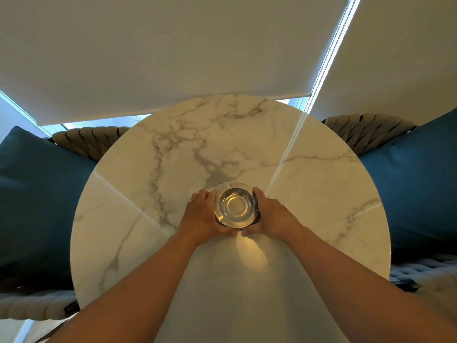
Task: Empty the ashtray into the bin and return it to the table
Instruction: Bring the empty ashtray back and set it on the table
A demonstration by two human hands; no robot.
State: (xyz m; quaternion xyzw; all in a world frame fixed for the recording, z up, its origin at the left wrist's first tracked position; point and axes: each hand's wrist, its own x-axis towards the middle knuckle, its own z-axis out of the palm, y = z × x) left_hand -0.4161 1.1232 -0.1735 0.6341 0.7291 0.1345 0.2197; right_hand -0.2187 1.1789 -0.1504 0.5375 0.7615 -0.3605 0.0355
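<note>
a round clear glass ashtray [234,205] sits near the middle of a round white marble table [173,157] veined in grey, its bowl looking empty and its base catching a yellowish glow. the left hand [201,216] cups the ashtray's left side, fingers curled against the rim and thumb tucked along the near edge. the right hand [269,214] mirrors it on the right side, fingers wrapped round the far right rim, thumb at the near edge almost meeting the other thumb. both hands are closed around the ashtray; whether it rests on the tabletop or is lifted just clear cannot be told. a dark teal cushion [37,206] lies on a woven chair at the left, and another teal cushion [420,189] at the right. a pale roller blind [160,50] hangs beyond the table.
</note>
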